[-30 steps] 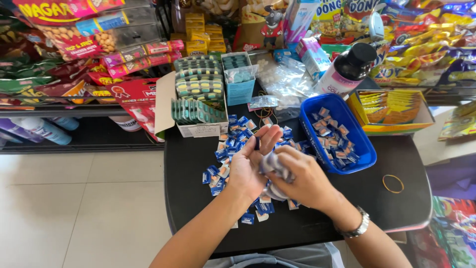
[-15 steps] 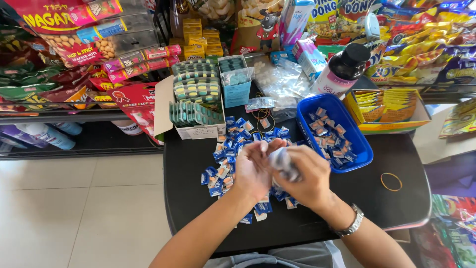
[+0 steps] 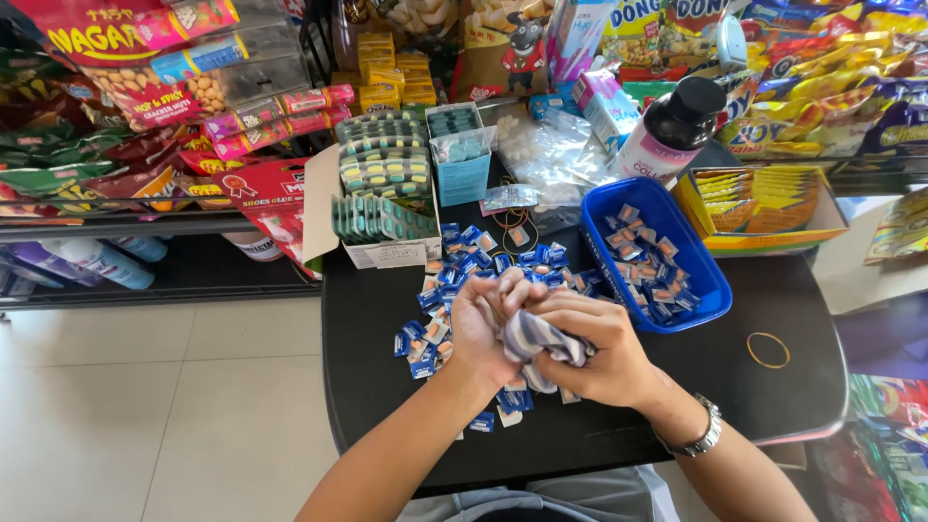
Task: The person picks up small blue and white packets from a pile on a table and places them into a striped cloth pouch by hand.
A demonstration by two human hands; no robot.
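Where the black table (image 3: 387,387) stands on a floor of pale square tiles (image 3: 126,406), both hands meet just above its near middle. The left hand (image 3: 480,331) and the right hand (image 3: 592,350) are curled shut around a bundle of small sachets (image 3: 534,340), crinkly and striped grey and white, squeezed between the fingers; a metal watch (image 3: 698,437) sits on the right wrist. Under and around the hands, flat on the table, lies a loose scatter of small blue sachets (image 3: 437,307) (glossy, square, some with an orange patch). To the right of the hands a thin rubber band (image 3: 768,350) lies alone on the dark top. Just beyond the hands to the right stands a blue plastic tray (image 3: 607,253), rectangular, holding more of the same blue sachets. Beyond the hands to the left is a white cardboard box (image 3: 382,253) stacked with green pill strips. Behind the tray rises a white bottle (image 3: 667,135) with a black cap, and a yellow carton (image 3: 764,203) of yellow packets sits to its right. Farthest back, shelves carry shiny snack bags (image 3: 106,58).
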